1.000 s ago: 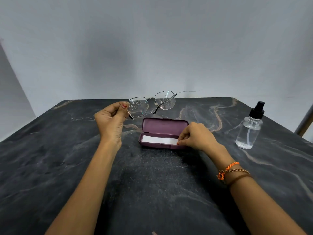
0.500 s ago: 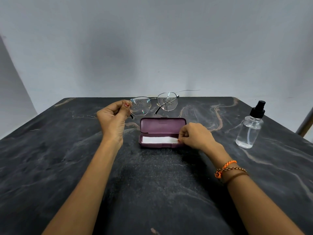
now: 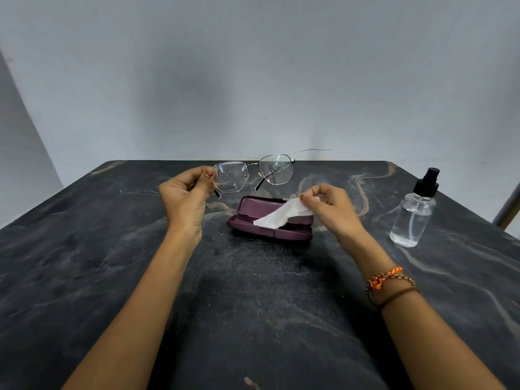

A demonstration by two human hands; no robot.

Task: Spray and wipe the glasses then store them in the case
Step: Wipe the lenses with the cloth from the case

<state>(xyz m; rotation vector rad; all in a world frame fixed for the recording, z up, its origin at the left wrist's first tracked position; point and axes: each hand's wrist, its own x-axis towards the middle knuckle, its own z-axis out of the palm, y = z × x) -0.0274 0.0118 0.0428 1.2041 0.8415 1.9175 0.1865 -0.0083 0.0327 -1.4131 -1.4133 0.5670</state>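
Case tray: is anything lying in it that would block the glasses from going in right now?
Partly. The white cloth trails across the open case; the right hand pinches its upper end, its lower end apparently in the tray. The left hand holds the droplet-covered glasses above and behind the case. Nothing else is visibly in the way.

The open case (image 3: 270, 225) is sitting at the frame's centre, its raised lid blocking passage from behind. The spray bottle (image 3: 412, 218) is standing at right, well apart, leaving a bare gap between. The table (image 3: 84, 263) is lying open across the left and the lower centre between the forearms.
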